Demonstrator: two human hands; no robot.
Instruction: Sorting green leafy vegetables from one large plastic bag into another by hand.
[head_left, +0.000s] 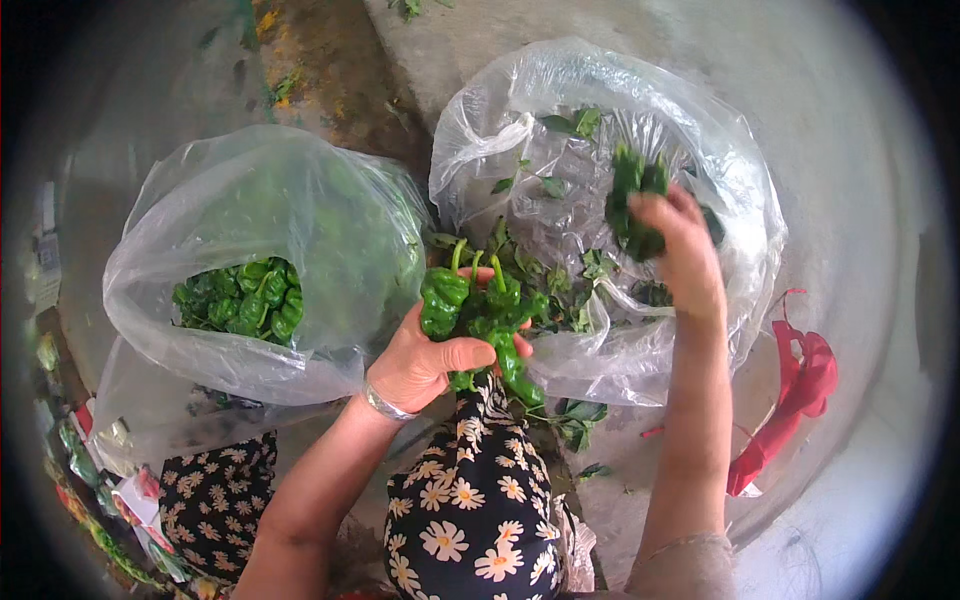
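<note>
Several wrinkled green peppers (444, 301) with their stems rest in my left hand (416, 356), which wears a silver bracelet. It is low in the middle, between two clear plastic bags. Over the right plastic bag (600, 71), my right hand (686, 247) grips a bunch of dark green peppers (631, 202); motion blurs both. That bag lies spread open, with green leaves (581, 120) and stems inside and at its near left edge. Through the mouth of the left plastic bag (187, 180), a heap of green peppers (247, 300) shows.
Daisy-patterned black fabric (465, 502) covers my legs below my hands. A crumpled red bag (787, 397) lies on the concrete floor (840, 187) to the right. Loose leaves (577, 420) lie near the right bag. Blurred colourful packages (139, 510) line the lower left rim.
</note>
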